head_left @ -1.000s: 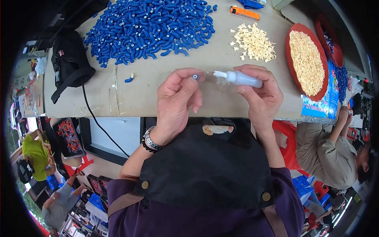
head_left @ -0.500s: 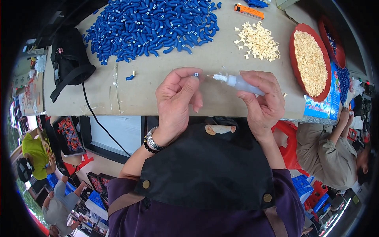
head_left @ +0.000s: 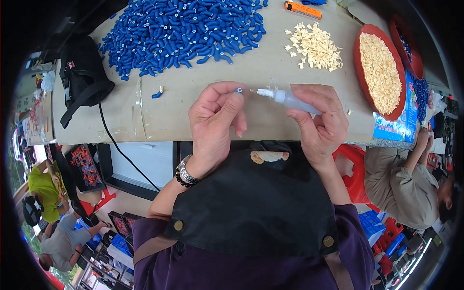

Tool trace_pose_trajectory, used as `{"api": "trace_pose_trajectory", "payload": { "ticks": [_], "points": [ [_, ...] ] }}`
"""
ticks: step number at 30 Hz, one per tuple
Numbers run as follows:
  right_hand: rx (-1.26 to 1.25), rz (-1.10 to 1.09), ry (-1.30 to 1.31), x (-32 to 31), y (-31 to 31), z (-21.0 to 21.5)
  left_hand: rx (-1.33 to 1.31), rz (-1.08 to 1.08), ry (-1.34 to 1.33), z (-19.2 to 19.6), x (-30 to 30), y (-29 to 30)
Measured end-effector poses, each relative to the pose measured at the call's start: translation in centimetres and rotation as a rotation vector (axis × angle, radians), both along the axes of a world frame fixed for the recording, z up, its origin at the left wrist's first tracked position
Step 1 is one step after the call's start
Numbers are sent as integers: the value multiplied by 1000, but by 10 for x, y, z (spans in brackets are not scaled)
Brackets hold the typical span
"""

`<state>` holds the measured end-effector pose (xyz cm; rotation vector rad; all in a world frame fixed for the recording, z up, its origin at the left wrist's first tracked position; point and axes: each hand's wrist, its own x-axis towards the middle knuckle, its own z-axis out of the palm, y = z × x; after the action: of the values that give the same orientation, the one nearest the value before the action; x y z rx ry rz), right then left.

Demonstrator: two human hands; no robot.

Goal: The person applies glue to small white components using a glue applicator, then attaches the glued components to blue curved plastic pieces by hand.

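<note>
The left grip (head_left: 215, 116) pinches a small blue piece (head_left: 239, 90) between thumb and forefinger, its pale end showing. The right grip (head_left: 321, 121) holds a squeeze bottle (head_left: 297, 102), whose white-wrapped nozzle (head_left: 266, 92) has edged slightly closer to the piece; the two face each other, seemingly still apart, so contact looks not yet made. Fingers cover most of the piece, and the nozzle's thin tip blurs against the bench (head_left: 270, 126). Beyond the left grip, the blue pile (head_left: 181, 38) is cut off above; far right of the right grip, shadow obscures a red tray (head_left: 414, 70).
</note>
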<state>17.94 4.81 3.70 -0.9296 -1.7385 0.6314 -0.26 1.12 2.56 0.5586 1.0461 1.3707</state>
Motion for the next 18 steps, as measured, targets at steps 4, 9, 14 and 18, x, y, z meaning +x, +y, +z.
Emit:
{"api": "trace_pose_trajectory", "payload": {
  "ticks": [4, 9, 14, 18],
  "points": [
    [-8, -3, -13, 0, -1, 1, -1, 1, 1, -1, -1, 0],
    [-15, -15, -12, -1, -2, 2, 0, -4, -8, -1, 0, 0],
    [-2, -13, -18, -1, -2, 2, 2, -6, -9, -1, -1, 0],
    [9, -14, -38, -1, -2, 3, -1, -5, -6, 0, 0, 0]
  ]
}}
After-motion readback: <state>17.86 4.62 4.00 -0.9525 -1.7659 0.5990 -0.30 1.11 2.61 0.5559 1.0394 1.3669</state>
